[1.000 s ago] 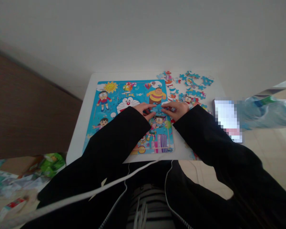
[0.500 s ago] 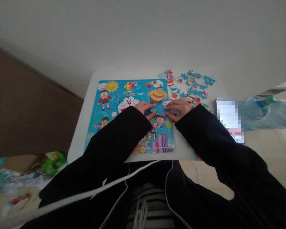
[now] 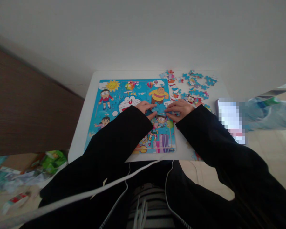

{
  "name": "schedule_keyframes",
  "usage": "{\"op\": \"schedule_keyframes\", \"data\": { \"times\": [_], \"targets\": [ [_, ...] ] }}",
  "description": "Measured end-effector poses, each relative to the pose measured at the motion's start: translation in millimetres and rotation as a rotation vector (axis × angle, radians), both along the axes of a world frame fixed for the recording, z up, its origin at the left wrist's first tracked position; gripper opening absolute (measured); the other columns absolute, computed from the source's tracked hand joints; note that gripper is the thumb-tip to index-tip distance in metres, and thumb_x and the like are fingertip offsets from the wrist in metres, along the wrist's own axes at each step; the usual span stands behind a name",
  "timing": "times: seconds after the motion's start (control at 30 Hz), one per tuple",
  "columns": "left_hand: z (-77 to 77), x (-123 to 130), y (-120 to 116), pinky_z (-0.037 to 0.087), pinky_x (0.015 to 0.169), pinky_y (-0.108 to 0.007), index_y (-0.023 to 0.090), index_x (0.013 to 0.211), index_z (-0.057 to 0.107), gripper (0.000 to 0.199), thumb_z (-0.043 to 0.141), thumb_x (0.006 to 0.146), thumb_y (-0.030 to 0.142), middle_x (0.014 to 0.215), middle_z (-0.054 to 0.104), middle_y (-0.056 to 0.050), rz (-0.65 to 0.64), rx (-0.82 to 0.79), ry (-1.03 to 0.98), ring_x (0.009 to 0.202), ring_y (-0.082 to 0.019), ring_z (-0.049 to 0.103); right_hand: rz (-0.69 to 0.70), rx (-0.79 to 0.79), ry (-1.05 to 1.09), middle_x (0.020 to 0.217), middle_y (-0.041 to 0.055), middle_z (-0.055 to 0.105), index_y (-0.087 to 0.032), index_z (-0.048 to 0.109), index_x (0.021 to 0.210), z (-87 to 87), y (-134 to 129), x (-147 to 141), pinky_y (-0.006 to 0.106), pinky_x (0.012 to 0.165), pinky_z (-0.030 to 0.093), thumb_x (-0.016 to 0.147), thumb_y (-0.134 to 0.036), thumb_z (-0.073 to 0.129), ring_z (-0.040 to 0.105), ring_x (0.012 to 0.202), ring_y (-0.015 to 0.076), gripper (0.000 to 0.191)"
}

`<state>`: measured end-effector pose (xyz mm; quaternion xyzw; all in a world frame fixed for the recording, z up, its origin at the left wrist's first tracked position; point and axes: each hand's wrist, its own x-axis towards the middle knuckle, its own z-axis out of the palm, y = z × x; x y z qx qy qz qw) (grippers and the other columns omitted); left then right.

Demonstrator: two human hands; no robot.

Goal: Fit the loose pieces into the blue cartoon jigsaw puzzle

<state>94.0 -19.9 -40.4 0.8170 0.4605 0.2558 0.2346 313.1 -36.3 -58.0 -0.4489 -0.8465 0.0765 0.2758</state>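
"Doraemon jigsaw puzzle (image 3: 133,86), on our white worktop (image 3: 82,140): what do we enter?"

"Risk first: if we press unevenly on the blue piece (image 3: 155,109), neighbouring pieces could lift. Our black sleeve (image 3: 119,136) could also drag the board."

"Grips?"

"Left grip (image 3: 145,107) and right grip (image 3: 178,109) both open, fingers flat on the puzzle either side of that piece, nothing clearly held. Loose puzzle pieces (image 3: 193,84) lie beyond."
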Motion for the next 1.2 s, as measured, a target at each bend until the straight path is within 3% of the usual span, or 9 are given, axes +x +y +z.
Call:
{"op": "schedule_keyframes", "data": {
  "times": [0.27,0.77,0.93,1.2],
  "targets": [
    [-2.4,-1.1,2.9,0.039,0.052,-0.021,0.018,0.107,0.064,0.034,0.059,0.078,0.035,0.083,0.059,-0.003,-0.010,-0.045,-0.014,0.056,-0.009,0.044,0.015,0.001,0.004,0.082,0.0037,0.069,-0.026,0.072,0.079,1.3,-0.1,-0.9,0.035,0.069,0.046,0.078,-0.038,0.056,0.061,0.071,0.0158,0.020],
    [-6.6,-3.0,8.6,0.043,0.053,-0.017,0.020,0.103,0.064,0.028,0.058,0.078,0.028,0.086,0.064,-0.003,0.000,-0.142,-0.149,0.063,-0.008,0.056,0.032,-0.001,0.040,0.081,0.0044,0.069,-0.025,0.071,0.077,1.4,1.2,-1.0,0.034,0.070,0.047,0.078,-0.038,0.056,0.061,0.071,0.0155,0.020],
    [-9.5,-1.8,8.9,0.045,0.054,-0.017,0.020,0.103,0.064,0.027,0.058,0.078,0.027,0.089,0.064,-0.004,0.021,-0.228,-0.214,0.067,-0.009,0.060,0.027,-0.048,0.013,0.083,0.0033,0.069,-0.027,0.071,0.078,1.3,1.2,-0.5,0.035,0.070,0.047,0.078,-0.039,0.055,0.061,0.073,0.0160,0.020],
    [-8.0,2.8,5.8,0.052,0.062,-0.021,0.016,0.103,0.062,0.026,0.059,0.078,0.023,0.095,0.066,-0.008,0.012,-0.386,-0.350,0.074,-0.012,0.065,0.045,0.024,0.019,0.083,0.0035,0.069,-0.025,0.071,0.080,-1.1,1.0,0.9,0.034,0.069,0.047,0.079,-0.038,0.055,0.062,0.072,0.0153,0.021]
  ]
}}
